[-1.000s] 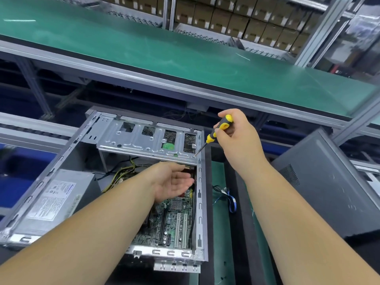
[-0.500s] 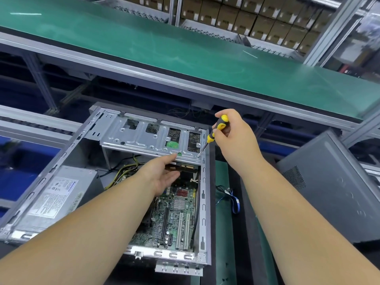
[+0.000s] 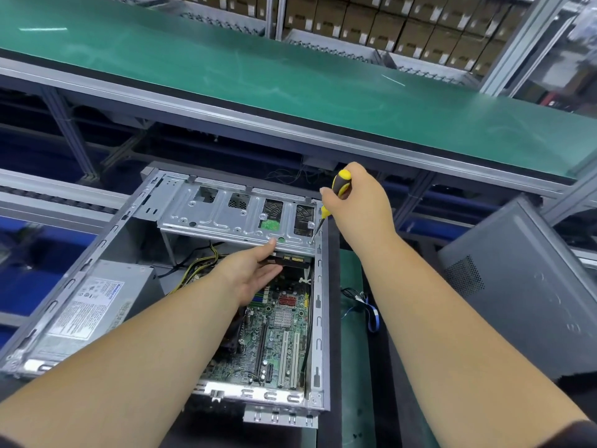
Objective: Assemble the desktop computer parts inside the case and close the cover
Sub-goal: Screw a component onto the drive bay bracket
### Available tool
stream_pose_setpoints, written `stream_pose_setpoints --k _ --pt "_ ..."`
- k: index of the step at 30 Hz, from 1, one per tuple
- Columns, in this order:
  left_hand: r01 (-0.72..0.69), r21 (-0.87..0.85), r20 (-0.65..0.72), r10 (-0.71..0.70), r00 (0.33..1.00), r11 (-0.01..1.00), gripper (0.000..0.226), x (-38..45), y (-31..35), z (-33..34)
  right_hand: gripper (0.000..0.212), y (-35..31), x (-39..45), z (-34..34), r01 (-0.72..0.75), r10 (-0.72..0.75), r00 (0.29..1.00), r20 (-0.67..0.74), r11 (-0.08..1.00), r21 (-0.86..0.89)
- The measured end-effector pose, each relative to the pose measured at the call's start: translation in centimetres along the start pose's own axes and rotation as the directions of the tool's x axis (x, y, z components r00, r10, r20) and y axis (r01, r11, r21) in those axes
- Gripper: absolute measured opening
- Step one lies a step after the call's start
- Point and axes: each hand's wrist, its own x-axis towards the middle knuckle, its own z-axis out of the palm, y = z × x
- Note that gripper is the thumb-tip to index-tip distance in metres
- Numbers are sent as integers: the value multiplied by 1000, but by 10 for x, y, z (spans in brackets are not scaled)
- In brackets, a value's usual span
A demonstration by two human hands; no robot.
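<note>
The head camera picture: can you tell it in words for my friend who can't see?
A right hand holds a yellow-black screwdriver, tip on the metal drive bracket of an open computer case. The open left hand reaches under the bracket.

Head camera looks steeply down, close above case (image 3: pixel 318 286).

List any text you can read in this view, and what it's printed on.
None is legible.
Power supply label: lines of print and marks, too small and blurred.
Motherboard: white markings near its left edge, unreadable.
Boxes on the far shelf: pale labels, too blurred.
</note>
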Motion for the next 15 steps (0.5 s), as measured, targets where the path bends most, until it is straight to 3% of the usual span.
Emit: stream_pose_setpoints --k 2,4,7,11,15 --pt "-12 -7 0 12 1000 1000 63 1 0 -1 14 1 -3 7 -25 20 1000 23 973 231" --pt "-20 -21 0 20 1000 1000 65 2 -1 -1 21 0 -6 13 -66 43 997 59 878 475" --pt "-27 -34 1 27 1000 999 67 4 -1 -1 14 3 -7 22 -97 29 994 109 714 694" --pt "-30 -37 4 30 1000 999 67 8 -2 -2 37 8 -2 24 -136 -25 985 173 514 847" --pt "-28 -36 3 28 1000 999 65 11 -3 -2 31 11 0 25 -135 -33 984 177 519 844"
